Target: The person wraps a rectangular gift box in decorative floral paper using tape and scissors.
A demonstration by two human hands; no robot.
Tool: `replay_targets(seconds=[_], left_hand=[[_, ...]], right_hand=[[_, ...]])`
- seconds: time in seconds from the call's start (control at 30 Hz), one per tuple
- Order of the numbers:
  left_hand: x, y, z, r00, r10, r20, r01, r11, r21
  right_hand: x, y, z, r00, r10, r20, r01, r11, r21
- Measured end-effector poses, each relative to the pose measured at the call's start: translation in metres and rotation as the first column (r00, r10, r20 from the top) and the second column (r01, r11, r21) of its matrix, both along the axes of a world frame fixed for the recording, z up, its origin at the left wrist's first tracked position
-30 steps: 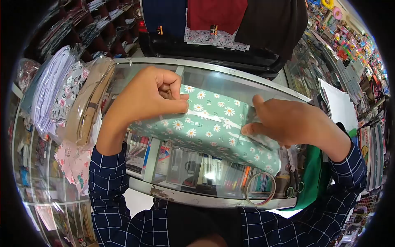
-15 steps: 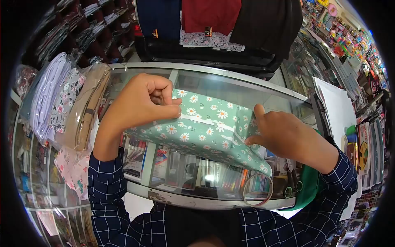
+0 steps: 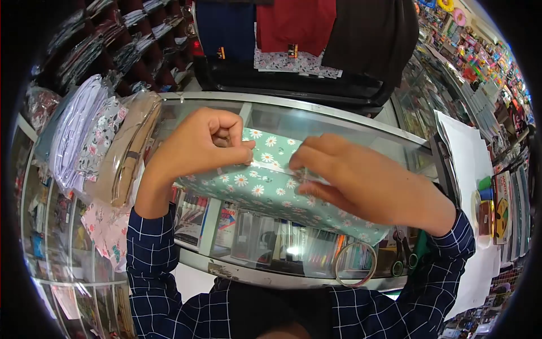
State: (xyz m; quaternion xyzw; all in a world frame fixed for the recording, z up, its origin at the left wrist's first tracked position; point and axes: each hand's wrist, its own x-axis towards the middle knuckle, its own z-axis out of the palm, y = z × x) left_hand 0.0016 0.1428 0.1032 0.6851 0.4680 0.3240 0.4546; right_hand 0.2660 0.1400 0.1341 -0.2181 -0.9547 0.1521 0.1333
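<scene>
The right hand (image 3: 367, 183) is blurred and hides part of the green daisy-print paper package (image 3: 271, 183). The package lies mid-counter, between the near and far edges of the metal-edged glass display counter (image 3: 254, 272). Merchandise shelves (image 3: 84, 226) flank it. The left hand (image 3: 200, 141) has thumb and forefinger closed at the seam; the right is partly open, its grip undeterminable.

Across the far side of the wrapped box (image 3: 282, 189), I have a strip of glass counter (image 3: 327, 121) to pass over, bounded behind by the black case (image 3: 293, 90). Bagged clothes (image 3: 127, 150) crowd the side by my left forearm, and white papers (image 3: 466, 164) stand beyond my right wrist. On my near side, the ring (image 3: 338, 266) and scissors (image 3: 403, 254) stand in the way of a low sweep.
</scene>
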Motion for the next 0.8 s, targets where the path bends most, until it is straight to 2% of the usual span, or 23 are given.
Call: replay_targets(seconds=[0.13,0.23,0.4,0.53,0.63,0.8], left_hand=[[0.006,-0.003,0.012,0.999,0.016,-0.045,-0.020,0.996,-0.082],[0.001,-0.001,0.005,0.998,-0.022,-0.056,0.021,1.000,-0.010],[0.013,-0.013,0.031,0.937,0.118,-0.328,-0.112,0.993,0.037],[0.013,-0.016,0.039,0.785,0.193,-0.589,-0.100,0.977,0.188],[0.014,-0.011,0.037,0.735,0.158,-0.659,-0.102,0.987,0.123],[0.012,-0.005,0.032,0.736,0.126,-0.665,-0.103,0.992,0.074]], right_hand=[[0.005,-0.002,-0.006,1.000,0.009,-0.028,-0.010,0.999,-0.038],[0.007,-0.003,-0.008,1.000,0.002,-0.027,-0.003,0.999,-0.047],[0.010,-0.006,-0.011,0.999,-0.006,-0.048,0.004,0.999,-0.043],[0.011,-0.004,-0.017,0.997,0.005,-0.077,-0.007,1.000,-0.019],[0.012,-0.002,-0.021,0.995,0.016,-0.101,-0.016,1.000,0.000],[0.014,-0.001,-0.028,0.981,0.043,-0.190,-0.040,0.999,0.021]])
